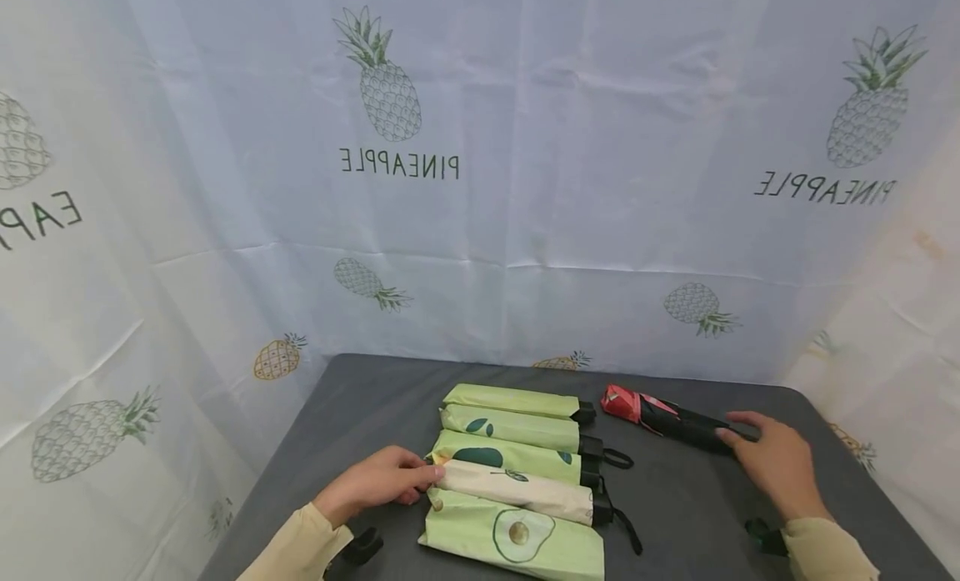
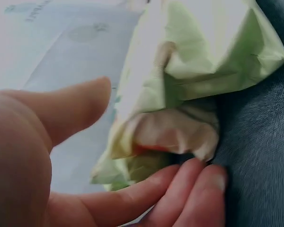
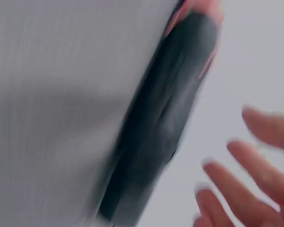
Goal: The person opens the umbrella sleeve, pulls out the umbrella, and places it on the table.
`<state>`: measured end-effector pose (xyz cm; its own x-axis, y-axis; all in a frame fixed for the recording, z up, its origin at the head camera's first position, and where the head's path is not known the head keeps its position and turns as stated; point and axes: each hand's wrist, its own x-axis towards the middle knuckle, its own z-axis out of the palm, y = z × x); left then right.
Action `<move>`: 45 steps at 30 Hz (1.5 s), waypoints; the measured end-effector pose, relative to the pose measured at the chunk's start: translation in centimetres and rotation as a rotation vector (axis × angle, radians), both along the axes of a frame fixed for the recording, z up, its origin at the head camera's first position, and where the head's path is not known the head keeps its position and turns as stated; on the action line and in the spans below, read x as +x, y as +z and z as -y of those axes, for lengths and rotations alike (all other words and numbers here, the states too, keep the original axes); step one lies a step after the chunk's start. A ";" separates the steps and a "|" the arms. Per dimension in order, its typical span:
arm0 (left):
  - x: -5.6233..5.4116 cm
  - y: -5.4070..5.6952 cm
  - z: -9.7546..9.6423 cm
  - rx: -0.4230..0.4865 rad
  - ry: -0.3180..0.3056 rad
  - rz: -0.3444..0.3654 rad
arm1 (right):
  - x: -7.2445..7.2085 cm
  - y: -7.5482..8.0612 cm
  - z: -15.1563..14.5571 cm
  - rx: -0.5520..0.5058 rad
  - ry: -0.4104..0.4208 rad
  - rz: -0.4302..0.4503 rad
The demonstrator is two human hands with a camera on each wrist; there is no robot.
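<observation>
Several folded umbrellas lie side by side in the head view. The cream umbrella [image 1: 517, 488] is between green ones, with an avocado-print umbrella [image 1: 457, 527] nearest the front. My left hand [image 1: 382, 479] is at the cream umbrella's left end; in the left wrist view its fingertips touch or nearly touch the cream fabric [image 2: 175, 130], while the thumb stands apart. On the right lies a black umbrella [image 1: 678, 423] with a red end. My right hand [image 1: 780, 463] is by its black end, fingers extended; the right wrist view, blurred, shows a gap between them.
The umbrellas lie on a dark grey table [image 1: 375, 398]. White curtains with pineapple prints [image 1: 555, 214] hang behind it and at both sides. Black handles and wrist loops [image 1: 619, 458] stick out from the row's right ends.
</observation>
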<state>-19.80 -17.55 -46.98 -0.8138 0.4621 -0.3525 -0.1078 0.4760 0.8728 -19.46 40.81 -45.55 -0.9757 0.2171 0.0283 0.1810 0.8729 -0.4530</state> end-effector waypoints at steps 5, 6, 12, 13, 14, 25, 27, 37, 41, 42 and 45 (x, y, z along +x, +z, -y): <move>-0.5 -0.8 -0.8 -0.009 0.048 -0.025 | 2.0 0.2 8.8 -0.174 0.226 0.089; -0.5 -1.0 -0.9 -0.008 0.055 -0.030 | 2.4 0.1 10.1 -0.209 0.254 0.117; -0.2 -1.2 -1.4 -0.003 0.068 -0.016 | 4.0 -1.3 13.9 -0.257 0.380 0.187; -0.1 -1.1 -1.5 -0.010 0.065 -0.014 | 4.2 -1.5 14.2 -0.252 0.393 0.187; 0.0 -1.1 -1.5 -0.017 0.061 -0.014 | 4.2 -1.8 14.4 -0.245 0.399 0.188; -2.0 -7.0 0.6 -0.002 -0.031 -0.020 | 4.5 -2.7 15.1 -0.195 0.416 0.192; -2.4 -8.4 1.0 0.022 -0.035 0.005 | 4.7 -2.6 15.0 -0.217 0.429 0.214; 0.9 -0.4 -1.2 0.013 0.033 -0.044 | 4.7 -1.1 14.6 -0.291 0.413 0.156; 0.1 1.4 -1.0 0.085 0.039 -0.075 | 4.3 0.1 14.0 -0.392 0.422 0.082; -0.3 1.6 -1.0 0.127 0.038 -0.066 | 4.1 0.4 13.9 -0.429 0.424 0.066; -1.5 2.2 -1.0 0.269 0.034 -0.012 | 3.2 1.2 13.7 -0.555 0.414 0.052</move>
<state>-21.32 -16.54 -44.77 -0.8340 0.5098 -0.2108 -0.1084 0.2233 0.9687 -16.27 27.10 -44.31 -0.9784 -0.2046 -0.0285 -0.0831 0.5162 -0.8524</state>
